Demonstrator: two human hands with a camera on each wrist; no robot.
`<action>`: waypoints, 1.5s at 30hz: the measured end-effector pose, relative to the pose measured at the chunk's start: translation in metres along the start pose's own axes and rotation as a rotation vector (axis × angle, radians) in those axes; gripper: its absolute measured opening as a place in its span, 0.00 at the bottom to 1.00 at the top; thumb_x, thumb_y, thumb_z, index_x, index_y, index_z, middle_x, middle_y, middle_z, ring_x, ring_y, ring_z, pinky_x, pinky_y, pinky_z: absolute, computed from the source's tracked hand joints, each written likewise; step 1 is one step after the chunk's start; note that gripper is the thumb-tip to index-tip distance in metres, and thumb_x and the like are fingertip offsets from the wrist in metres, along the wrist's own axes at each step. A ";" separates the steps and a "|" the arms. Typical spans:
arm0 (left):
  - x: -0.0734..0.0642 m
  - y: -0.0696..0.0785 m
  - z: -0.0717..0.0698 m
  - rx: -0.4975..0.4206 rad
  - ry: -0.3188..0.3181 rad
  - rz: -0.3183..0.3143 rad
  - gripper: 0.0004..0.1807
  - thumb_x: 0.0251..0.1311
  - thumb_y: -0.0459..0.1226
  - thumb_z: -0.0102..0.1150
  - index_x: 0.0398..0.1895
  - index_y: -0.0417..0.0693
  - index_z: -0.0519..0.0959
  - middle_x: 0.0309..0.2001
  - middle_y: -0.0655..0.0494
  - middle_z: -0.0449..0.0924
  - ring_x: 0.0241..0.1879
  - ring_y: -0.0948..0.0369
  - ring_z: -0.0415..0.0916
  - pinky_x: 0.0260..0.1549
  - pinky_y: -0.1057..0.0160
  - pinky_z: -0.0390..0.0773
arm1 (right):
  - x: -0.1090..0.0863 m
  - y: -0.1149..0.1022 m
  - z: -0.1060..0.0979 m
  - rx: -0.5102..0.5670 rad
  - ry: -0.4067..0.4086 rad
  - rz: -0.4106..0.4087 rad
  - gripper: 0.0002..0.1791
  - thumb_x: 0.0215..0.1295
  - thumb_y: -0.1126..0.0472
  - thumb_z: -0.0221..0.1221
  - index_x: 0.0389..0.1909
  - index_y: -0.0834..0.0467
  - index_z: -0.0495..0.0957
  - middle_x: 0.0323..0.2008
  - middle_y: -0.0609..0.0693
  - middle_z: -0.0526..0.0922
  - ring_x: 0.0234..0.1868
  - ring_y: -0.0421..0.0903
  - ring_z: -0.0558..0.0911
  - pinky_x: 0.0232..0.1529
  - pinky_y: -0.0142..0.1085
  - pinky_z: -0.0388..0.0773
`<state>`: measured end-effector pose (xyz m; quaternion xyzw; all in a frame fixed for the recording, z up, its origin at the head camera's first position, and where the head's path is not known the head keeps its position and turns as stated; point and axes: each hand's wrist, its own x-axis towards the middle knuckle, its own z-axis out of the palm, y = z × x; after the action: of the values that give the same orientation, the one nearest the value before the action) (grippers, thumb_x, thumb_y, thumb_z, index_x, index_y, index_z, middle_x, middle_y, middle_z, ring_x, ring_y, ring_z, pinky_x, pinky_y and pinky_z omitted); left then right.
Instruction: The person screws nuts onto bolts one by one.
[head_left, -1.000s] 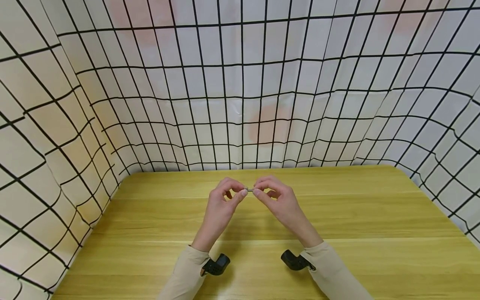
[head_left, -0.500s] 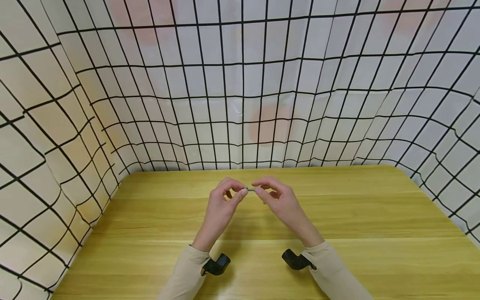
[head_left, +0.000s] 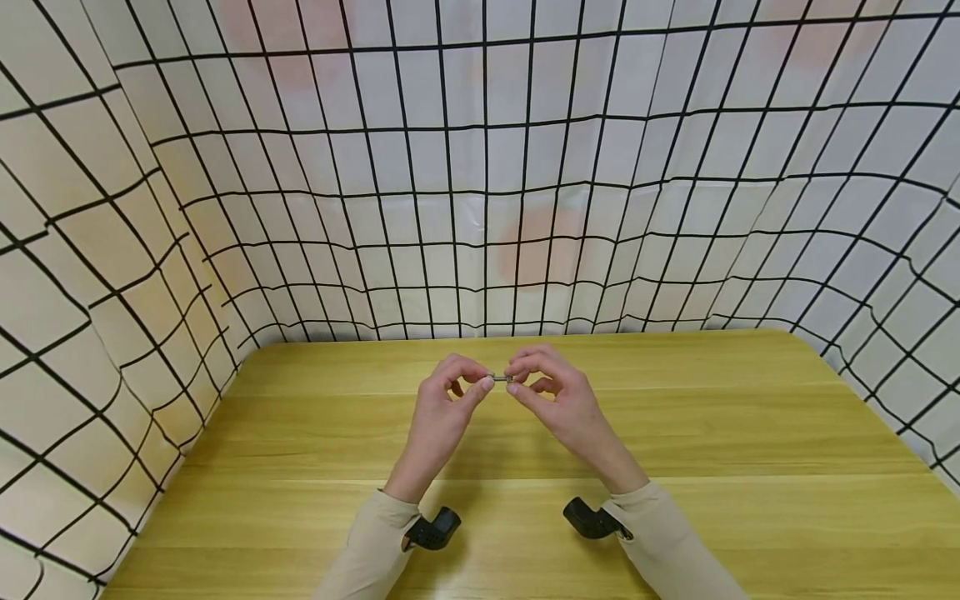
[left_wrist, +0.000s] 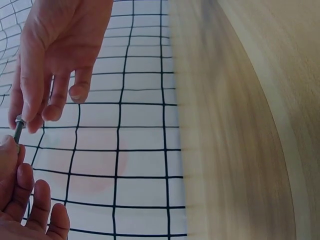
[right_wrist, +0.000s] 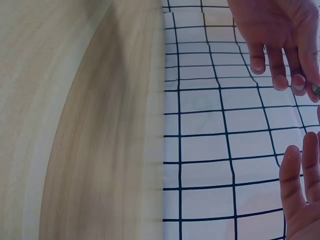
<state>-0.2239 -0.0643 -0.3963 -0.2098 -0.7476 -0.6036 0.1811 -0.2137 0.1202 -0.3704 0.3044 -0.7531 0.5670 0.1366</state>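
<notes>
A small metal bolt [head_left: 500, 379] is held level above the table between both hands. My left hand [head_left: 444, 408] pinches its left end between thumb and index finger, hiding part of that end. My right hand [head_left: 561, 407] has thumb and index finger around a wider nut [head_left: 511, 379] at the bolt's right end. In the left wrist view the nut [left_wrist: 20, 119] shows at the right hand's fingertips, above the bare shank [left_wrist: 18, 132]. The right wrist view shows only a bit of metal at the left hand's [right_wrist: 280, 30] fingertips; the right hand [right_wrist: 302, 205] is partly cut off.
A wood-grain table [head_left: 300, 517] lies under both hands. White sheeting with a black grid [head_left: 465, 167] stands along the back and sides. Black wrist cameras [head_left: 435, 529] sit at both beige sleeves [head_left: 375, 542].
The right index finger lifted off the bolt's end half a second ago and has come back to it, with the nut now visible between finger and thumb. The left hand stays put.
</notes>
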 end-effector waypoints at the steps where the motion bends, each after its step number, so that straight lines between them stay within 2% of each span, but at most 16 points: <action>1: 0.000 0.000 0.000 0.002 0.000 0.000 0.05 0.64 0.38 0.64 0.36 0.45 0.83 0.36 0.61 0.78 0.40 0.61 0.73 0.37 0.53 0.65 | 0.000 0.000 0.000 -0.001 0.001 0.003 0.07 0.64 0.75 0.61 0.41 0.64 0.80 0.46 0.55 0.77 0.44 0.49 0.76 0.39 0.43 0.79; 4: -0.001 0.001 0.000 0.008 0.001 -0.004 0.04 0.64 0.38 0.64 0.36 0.46 0.83 0.36 0.62 0.78 0.40 0.62 0.73 0.37 0.56 0.64 | 0.000 0.000 0.000 -0.002 0.004 0.023 0.06 0.65 0.73 0.61 0.41 0.65 0.80 0.45 0.55 0.78 0.44 0.48 0.75 0.38 0.41 0.77; 11: -0.004 0.037 -0.001 -0.022 -0.012 -0.034 0.04 0.63 0.28 0.62 0.35 0.33 0.81 0.36 0.45 0.78 0.40 0.53 0.71 0.39 0.47 0.65 | -0.002 0.002 0.003 0.012 0.030 0.092 0.03 0.69 0.69 0.58 0.36 0.61 0.81 0.43 0.53 0.79 0.44 0.46 0.76 0.39 0.41 0.73; 17: -0.003 0.014 0.004 -0.008 -0.016 -0.048 0.03 0.62 0.29 0.63 0.36 0.35 0.82 0.37 0.47 0.78 0.41 0.53 0.71 0.39 0.51 0.64 | -0.002 0.003 0.005 0.039 0.041 0.102 0.07 0.70 0.70 0.56 0.32 0.61 0.81 0.42 0.54 0.78 0.40 0.47 0.75 0.34 0.37 0.75; 21: -0.002 0.001 0.005 -0.011 -0.006 -0.030 0.02 0.63 0.31 0.63 0.36 0.41 0.84 0.37 0.53 0.79 0.41 0.56 0.71 0.39 0.49 0.64 | -0.002 0.003 0.005 0.040 0.040 0.130 0.09 0.73 0.67 0.54 0.33 0.63 0.81 0.41 0.55 0.78 0.40 0.48 0.75 0.36 0.40 0.76; 26: -0.002 -0.001 0.003 -0.003 0.005 -0.018 0.03 0.64 0.35 0.63 0.35 0.45 0.84 0.37 0.58 0.79 0.40 0.60 0.72 0.37 0.53 0.65 | -0.001 0.001 0.003 0.018 0.027 0.184 0.08 0.74 0.64 0.54 0.43 0.63 0.80 0.43 0.53 0.79 0.43 0.50 0.76 0.40 0.49 0.77; 28: -0.002 0.000 0.002 0.002 0.010 -0.018 0.03 0.64 0.36 0.63 0.35 0.46 0.83 0.37 0.59 0.79 0.40 0.60 0.72 0.37 0.54 0.65 | -0.001 0.000 0.002 0.006 0.018 0.164 0.08 0.71 0.65 0.57 0.47 0.62 0.79 0.46 0.53 0.79 0.45 0.52 0.76 0.42 0.48 0.77; 31: -0.001 0.000 0.001 0.006 0.013 -0.021 0.03 0.65 0.37 0.63 0.35 0.47 0.83 0.37 0.60 0.79 0.39 0.60 0.72 0.37 0.52 0.66 | -0.001 -0.001 0.000 -0.017 0.004 0.102 0.13 0.66 0.69 0.61 0.51 0.61 0.78 0.51 0.53 0.77 0.47 0.55 0.75 0.43 0.44 0.76; 36: 0.000 0.001 0.000 0.004 0.009 -0.036 0.02 0.65 0.37 0.63 0.35 0.49 0.83 0.37 0.62 0.79 0.39 0.60 0.72 0.38 0.50 0.66 | 0.000 0.000 0.001 -0.020 0.004 0.027 0.11 0.63 0.73 0.63 0.46 0.62 0.80 0.55 0.58 0.73 0.46 0.59 0.75 0.41 0.43 0.77; 41: -0.001 0.001 0.000 -0.001 0.009 -0.034 0.02 0.65 0.37 0.63 0.35 0.48 0.83 0.37 0.60 0.79 0.40 0.59 0.72 0.38 0.50 0.66 | 0.000 0.000 0.001 -0.026 0.020 0.011 0.07 0.63 0.74 0.62 0.42 0.65 0.80 0.54 0.60 0.73 0.47 0.60 0.75 0.39 0.44 0.78; 45: -0.001 0.001 0.001 -0.003 0.008 -0.038 0.03 0.64 0.36 0.64 0.35 0.46 0.83 0.37 0.58 0.79 0.40 0.59 0.72 0.38 0.51 0.65 | 0.000 0.000 0.001 -0.030 0.027 0.014 0.07 0.63 0.73 0.62 0.41 0.65 0.81 0.50 0.58 0.75 0.47 0.59 0.75 0.40 0.45 0.78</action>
<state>-0.2229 -0.0630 -0.3963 -0.1936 -0.7496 -0.6090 0.1724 -0.2137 0.1191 -0.3712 0.2895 -0.7617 0.5606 0.1476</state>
